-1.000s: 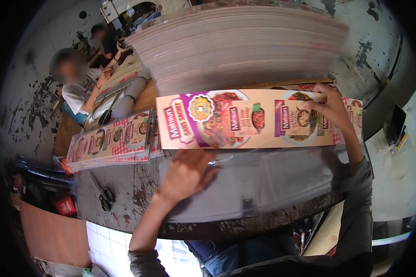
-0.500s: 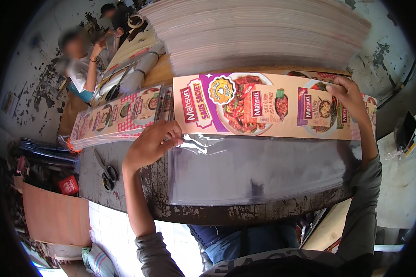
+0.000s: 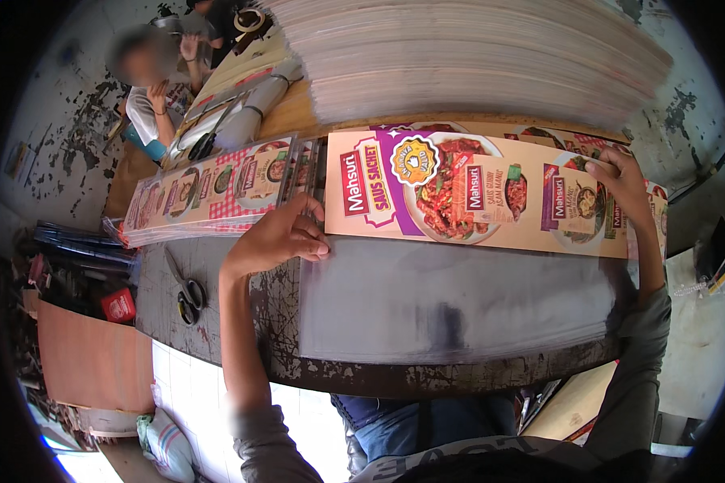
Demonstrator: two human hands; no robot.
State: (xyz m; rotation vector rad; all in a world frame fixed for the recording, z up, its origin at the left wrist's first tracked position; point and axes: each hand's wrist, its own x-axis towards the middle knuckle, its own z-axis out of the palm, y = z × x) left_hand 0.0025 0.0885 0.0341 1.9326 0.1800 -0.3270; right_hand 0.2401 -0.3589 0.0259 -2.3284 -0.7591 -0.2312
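Observation:
A long printed cardboard strip (image 3: 447, 197), tan and purple with food pictures, lies across the upper edge of a stack of clear plastic sleeves (image 3: 459, 298). My right hand (image 3: 619, 181) is closed on the strip's right part, thumb on its printed face. My left hand (image 3: 286, 233) is bent at the sleeves' upper left corner, just off the strip's left end. Its thumb and fingers are pinched together there on the edge of a plastic sleeve. More printed strips (image 3: 648, 197) lie behind and show past my right hand.
Sleeved printed strips (image 3: 209, 189) are piled at the left. Black-handled scissors (image 3: 187, 294) rest on the worn dark table (image 3: 278, 354). A tall stack of flat sheets (image 3: 475, 60) stands behind. Rolled clear plastic (image 3: 254, 113) and a co-worker (image 3: 149, 88) are at the far left.
The held strip has shifted a little to the right with my right hand. The shiny lifted plastic beside my left fingers has flattened. The co-worker's hands have moved.

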